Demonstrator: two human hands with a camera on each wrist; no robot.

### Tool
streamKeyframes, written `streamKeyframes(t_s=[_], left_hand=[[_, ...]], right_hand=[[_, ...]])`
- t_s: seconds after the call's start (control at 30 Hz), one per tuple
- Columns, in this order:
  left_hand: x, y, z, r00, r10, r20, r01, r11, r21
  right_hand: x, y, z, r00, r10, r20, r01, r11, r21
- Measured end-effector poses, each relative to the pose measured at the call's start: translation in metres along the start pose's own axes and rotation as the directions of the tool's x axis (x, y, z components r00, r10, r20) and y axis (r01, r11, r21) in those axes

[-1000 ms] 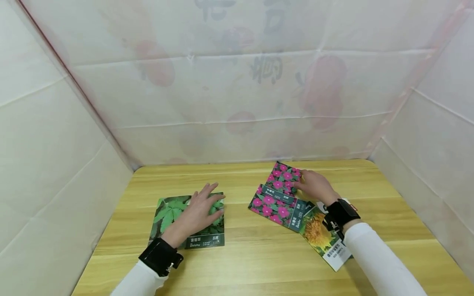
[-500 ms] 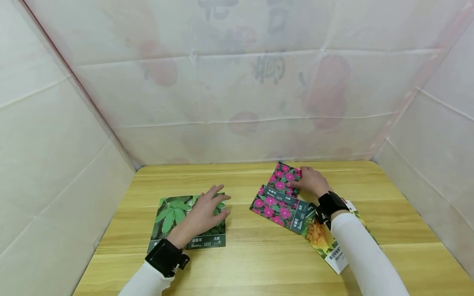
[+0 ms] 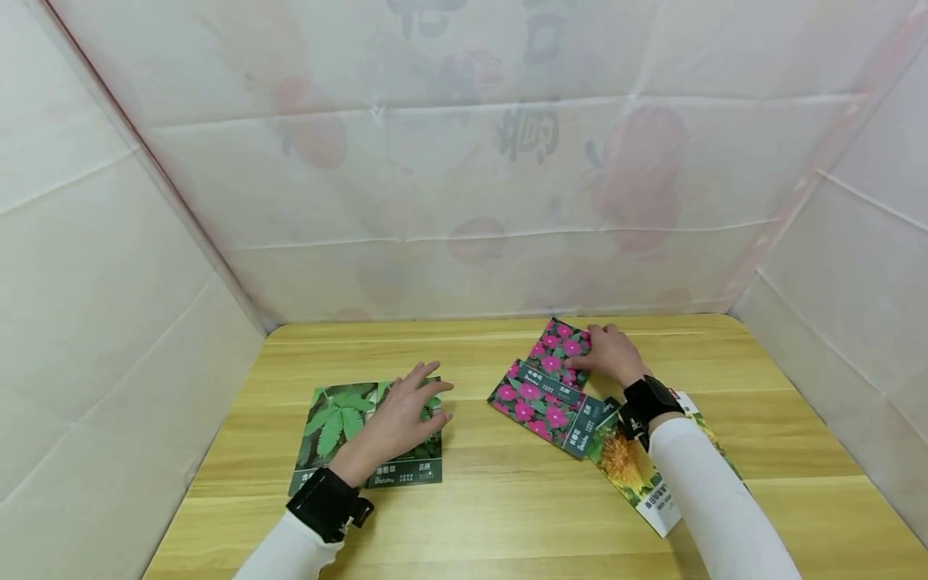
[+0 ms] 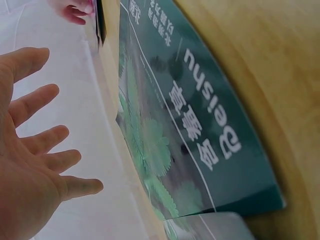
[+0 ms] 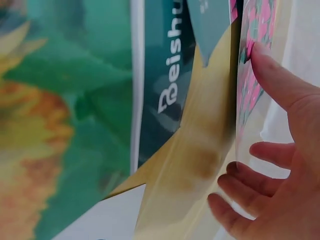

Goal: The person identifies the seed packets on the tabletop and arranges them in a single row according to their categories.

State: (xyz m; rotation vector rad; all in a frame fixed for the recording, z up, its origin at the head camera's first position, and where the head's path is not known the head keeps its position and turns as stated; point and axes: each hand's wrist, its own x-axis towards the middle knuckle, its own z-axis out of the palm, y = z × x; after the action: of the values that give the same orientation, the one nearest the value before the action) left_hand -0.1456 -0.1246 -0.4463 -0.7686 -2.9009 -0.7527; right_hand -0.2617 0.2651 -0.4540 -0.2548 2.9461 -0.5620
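Nearest, a yellow-flowered packet (image 3: 622,461) lies partly beneath the right forearm (image 3: 706,475). The left hand (image 3: 395,419) — fingers spread, holding nothing — hovers over green-leaf packets (image 3: 337,427). Near the table's (image 3: 471,524) far edge, the right hand (image 3: 615,355) pinches the rearmost pink-flowered packet (image 3: 553,354) between thumb and fingers.

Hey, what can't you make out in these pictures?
Head view: part of the flat, glossy green-leaf packet with a dark band, hidden by the left hand.
Head view: part of the flat orange-and-yellow sunflower packet, hidden by the white right sleeve.
Head view: finest lettering on the dark-green, pink-flowered rectangular packets, too small.
Left wrist view: most of the right hand, cut off by the top edge.
Right wrist view: sunflower print, blurred and cut off at left.
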Motion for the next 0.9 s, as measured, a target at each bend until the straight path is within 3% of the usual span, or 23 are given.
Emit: streamKeyframes(t_s=[0.4,0.67,0.9], left_hand=[[-0.002,-0.001,-0.002,1.0,-0.02,0.01,0.021,0.999,-0.029],[0.0,-0.002,-0.001,1.0,-0.004,-0.022,0.003,0.999,-0.049],[0.007,-0.001,0.0,0.998,0.017,-0.064,-0.021,0.998,-0.064]], right_hand=[[0.002,0.006,0.003,0.981,0.005,-0.194,0.033,0.981,0.191],[-0.004,0.005,-0.009,0.98,0.06,-0.191,0.03,0.9,0.436],[-0.01,0.003,-0.018,0.98,0.074,-0.183,0.033,0.853,0.521]])
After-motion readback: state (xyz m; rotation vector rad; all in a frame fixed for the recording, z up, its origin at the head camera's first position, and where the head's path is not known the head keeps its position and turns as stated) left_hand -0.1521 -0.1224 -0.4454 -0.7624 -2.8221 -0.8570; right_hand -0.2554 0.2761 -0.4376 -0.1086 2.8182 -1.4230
